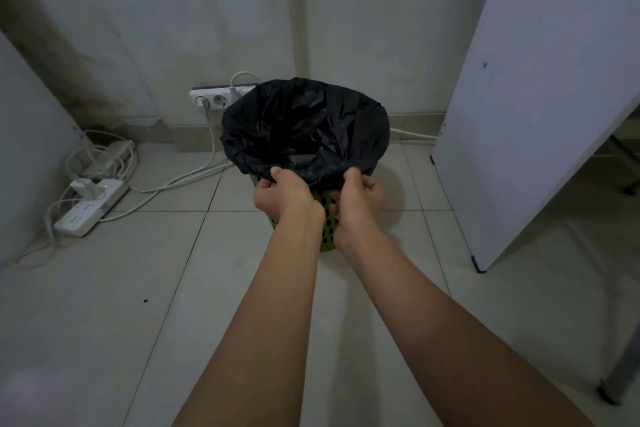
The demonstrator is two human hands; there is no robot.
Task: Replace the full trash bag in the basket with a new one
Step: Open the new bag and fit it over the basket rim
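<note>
A green perforated basket [327, 234] stands on the tiled floor near the wall. A black trash bag [304, 125] lines it, its edge folded over the rim all round. My left hand [282, 194] pinches the bag's folded edge at the near rim, thumb on top. My right hand [360, 196] grips the same edge just to the right, fingers curled under the plastic. The bag's inside looks dark and crumpled; its contents cannot be made out.
A wall socket [216, 99] with plugged cables sits behind the basket. White power strips [91, 206] and tangled cords lie on the floor at left. A white table panel [540, 97] stands at right, with metal legs [620, 371] beyond it.
</note>
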